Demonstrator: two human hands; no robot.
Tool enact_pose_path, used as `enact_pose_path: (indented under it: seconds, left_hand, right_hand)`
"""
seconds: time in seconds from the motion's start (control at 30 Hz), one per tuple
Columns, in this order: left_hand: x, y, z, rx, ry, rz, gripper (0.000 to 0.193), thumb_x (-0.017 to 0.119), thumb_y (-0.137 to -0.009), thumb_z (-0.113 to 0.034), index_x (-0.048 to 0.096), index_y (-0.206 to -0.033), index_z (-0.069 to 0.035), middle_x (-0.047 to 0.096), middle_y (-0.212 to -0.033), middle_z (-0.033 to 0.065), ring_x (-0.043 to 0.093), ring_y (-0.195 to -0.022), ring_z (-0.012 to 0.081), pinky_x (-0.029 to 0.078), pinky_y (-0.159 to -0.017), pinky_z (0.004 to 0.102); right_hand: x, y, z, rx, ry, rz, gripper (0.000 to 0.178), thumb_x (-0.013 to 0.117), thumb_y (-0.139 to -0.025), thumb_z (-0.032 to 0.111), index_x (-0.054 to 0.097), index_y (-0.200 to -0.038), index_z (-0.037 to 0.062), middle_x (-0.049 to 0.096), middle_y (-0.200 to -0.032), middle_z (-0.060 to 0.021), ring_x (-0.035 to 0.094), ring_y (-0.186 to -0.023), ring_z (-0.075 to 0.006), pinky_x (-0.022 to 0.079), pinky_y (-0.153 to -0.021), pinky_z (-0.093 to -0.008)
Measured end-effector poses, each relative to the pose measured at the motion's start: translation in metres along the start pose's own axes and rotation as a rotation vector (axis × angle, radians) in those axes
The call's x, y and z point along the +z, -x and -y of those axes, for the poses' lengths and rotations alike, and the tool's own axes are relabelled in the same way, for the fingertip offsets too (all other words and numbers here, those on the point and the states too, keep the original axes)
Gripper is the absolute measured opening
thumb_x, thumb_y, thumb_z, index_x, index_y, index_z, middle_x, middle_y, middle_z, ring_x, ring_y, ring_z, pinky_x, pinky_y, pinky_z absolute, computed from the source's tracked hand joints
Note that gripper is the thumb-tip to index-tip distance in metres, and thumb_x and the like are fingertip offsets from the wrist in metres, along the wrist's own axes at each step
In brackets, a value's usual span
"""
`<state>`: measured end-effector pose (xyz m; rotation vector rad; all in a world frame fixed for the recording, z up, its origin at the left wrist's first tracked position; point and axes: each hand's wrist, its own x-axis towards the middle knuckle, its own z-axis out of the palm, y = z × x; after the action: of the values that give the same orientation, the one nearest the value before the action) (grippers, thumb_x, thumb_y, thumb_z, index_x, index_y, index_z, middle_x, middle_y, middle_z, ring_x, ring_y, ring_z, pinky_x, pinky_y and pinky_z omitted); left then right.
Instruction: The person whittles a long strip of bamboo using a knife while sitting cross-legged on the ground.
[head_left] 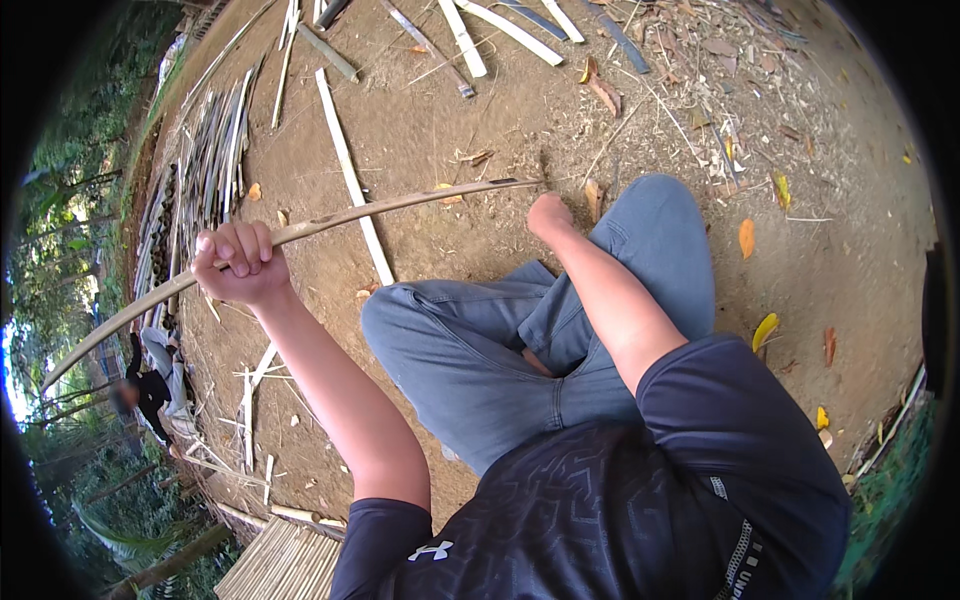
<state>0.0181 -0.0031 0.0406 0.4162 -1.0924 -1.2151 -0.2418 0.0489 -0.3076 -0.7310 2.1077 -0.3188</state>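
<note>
My left hand [240,262] is wrapped round a long, thin bamboo strip [365,209], raised on the left side. The strip bows from the far left rim across to the middle, with a dark mark near its right end. Close below that end is my right hand [549,216], its fingers closed, over my bent right knee. A dark, thin shape shows just above this fist, too blurred to name. What the right fingers hold, if anything, is hidden, and I cannot tell whether they touch the strip.
I sit cross-legged on bare soil [780,270]. Pale split slats [352,180] and a bundle of thin strips [215,150] lie about. Shavings and dry leaves [600,90] are scattered ahead. Another person [155,390] is at the far left. A slatted mat [280,562] lies lower left.
</note>
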Motion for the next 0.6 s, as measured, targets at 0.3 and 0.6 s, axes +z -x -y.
enact_pose_path:
  seconds: [0.3, 0.6]
  left_hand:
    - [-0.010, 0.007, -0.005, -0.004, -0.002, 0.012, 0.026, 0.047, -0.083, -0.017, 0.050, -0.058, -0.012, 0.036, -0.041, -0.0051, 0.026, -0.032, 0.0054, 0.029, -0.035, 0.0223]
    - [-0.051, 0.008, -0.004, -0.017, 0.073, -0.094, 0.027, 0.046, -0.083, -0.018, 0.047, -0.056, -0.012, 0.034, -0.040, -0.0056, 0.025, -0.031, 0.0053, 0.029, -0.035, 0.0225]
  right_hand:
    - [-0.014, 0.047, 0.014, -0.204, 0.069, 0.010, 0.033, 0.050, -0.088, 0.010, 0.051, -0.114, -0.0094, 0.063, -0.113, -0.0277, 0.062, -0.108, -0.0394, 0.052, -0.089, -0.0452]
    - [-0.010, 0.045, 0.014, -0.281, 0.161, -0.059, 0.029, 0.045, -0.092, 0.010, 0.051, -0.116, -0.0059, 0.068, -0.103, -0.0240, 0.068, -0.097, -0.0360, 0.055, -0.081, -0.0445]
